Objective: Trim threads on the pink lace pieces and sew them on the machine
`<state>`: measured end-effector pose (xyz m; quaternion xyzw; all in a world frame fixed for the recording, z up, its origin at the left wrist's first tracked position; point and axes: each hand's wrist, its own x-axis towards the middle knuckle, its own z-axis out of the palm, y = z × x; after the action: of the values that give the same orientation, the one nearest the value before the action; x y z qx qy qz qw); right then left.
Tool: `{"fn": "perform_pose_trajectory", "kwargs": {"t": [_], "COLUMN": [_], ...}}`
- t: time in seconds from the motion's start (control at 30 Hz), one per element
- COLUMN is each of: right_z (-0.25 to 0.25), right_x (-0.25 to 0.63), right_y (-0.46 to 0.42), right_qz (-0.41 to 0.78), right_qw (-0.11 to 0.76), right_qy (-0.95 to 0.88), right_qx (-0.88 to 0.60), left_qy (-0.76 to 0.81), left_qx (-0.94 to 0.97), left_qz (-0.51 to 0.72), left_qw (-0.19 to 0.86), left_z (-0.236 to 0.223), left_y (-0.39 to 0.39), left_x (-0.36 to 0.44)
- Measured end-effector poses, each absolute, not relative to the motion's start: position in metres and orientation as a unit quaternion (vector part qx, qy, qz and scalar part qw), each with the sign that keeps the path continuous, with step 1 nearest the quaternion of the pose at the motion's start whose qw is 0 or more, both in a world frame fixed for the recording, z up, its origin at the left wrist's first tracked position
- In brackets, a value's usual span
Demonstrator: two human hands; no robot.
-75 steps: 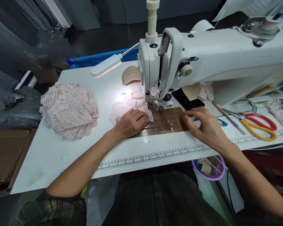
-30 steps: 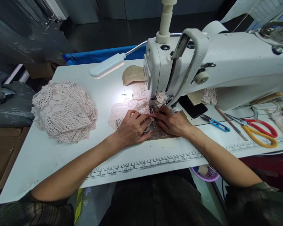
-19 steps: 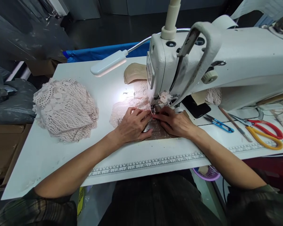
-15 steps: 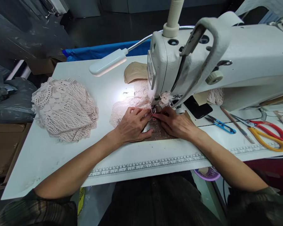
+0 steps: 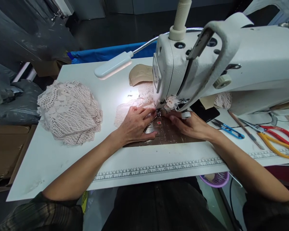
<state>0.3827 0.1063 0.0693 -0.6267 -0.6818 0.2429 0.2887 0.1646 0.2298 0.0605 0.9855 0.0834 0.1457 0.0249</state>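
My left hand (image 5: pixel 136 124) lies left of the needle, fingers stretched out and thumb apart, its fingertips on the pale pink lace piece (image 5: pixel 125 110). Close to them stands the metal presser foot (image 5: pixel 159 113) of the white sewing machine (image 5: pixel 167 67). From the right, my right hand (image 5: pixel 191 125) reaches in beside the foot with its fingers closed together. Its fingertips are partly hidden by the machine's parts, and what they hold does not show clearly. A brown plate with a small red mark (image 5: pixel 168 134) lies beneath both hands. A pink fabric flower (image 5: pixel 171 101) hangs at the machine head.
A heap of lace (image 5: pixel 71 112) lies on the left of the white table (image 5: pixel 62 173). A lamp (image 5: pixel 114 65) lights the sewing spot. To the right are a dark phone (image 5: pixel 203 110), blue thread snips (image 5: pixel 228 129) and red-and-yellow scissors (image 5: pixel 276 138). A printed ruler (image 5: pixel 159 170) runs along the front edge.
My right hand has shifted right, away from my left hand, uncovering the brown plate and its red mark. My left hand stays by the presser foot. The whole view has moved slightly.
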Motion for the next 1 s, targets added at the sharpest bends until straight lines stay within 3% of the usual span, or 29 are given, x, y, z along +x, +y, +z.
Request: {"fn": "perform_pose_trajectory", "kwargs": {"t": [0.13, 0.5, 0.8, 1.0], "right_z": [0.067, 0.042, 0.036, 0.041], "right_x": [0.391, 0.393, 0.387, 0.396], "right_y": [0.112, 0.108, 0.111, 0.134], "right_qz": [0.301, 0.250, 0.295, 0.324], "right_qw": [0.335, 0.406, 0.503, 0.545], "right_qy": [-0.618, -0.553, -0.477, -0.427], "right_qx": [-0.645, -0.684, -0.658, -0.644], "left_qy": [0.078, 0.114, 0.169, 0.259], "left_qx": [0.986, 0.985, 0.976, 0.951], "left_qz": [0.144, 0.127, 0.100, 0.011], "left_qw": [0.022, 0.017, 0.093, 0.169], "left_z": [0.060, 0.057, 0.060, 0.095], "left_y": [0.231, 0.230, 0.223, 0.176], "left_x": [0.164, 0.162, 0.160, 0.143]}}
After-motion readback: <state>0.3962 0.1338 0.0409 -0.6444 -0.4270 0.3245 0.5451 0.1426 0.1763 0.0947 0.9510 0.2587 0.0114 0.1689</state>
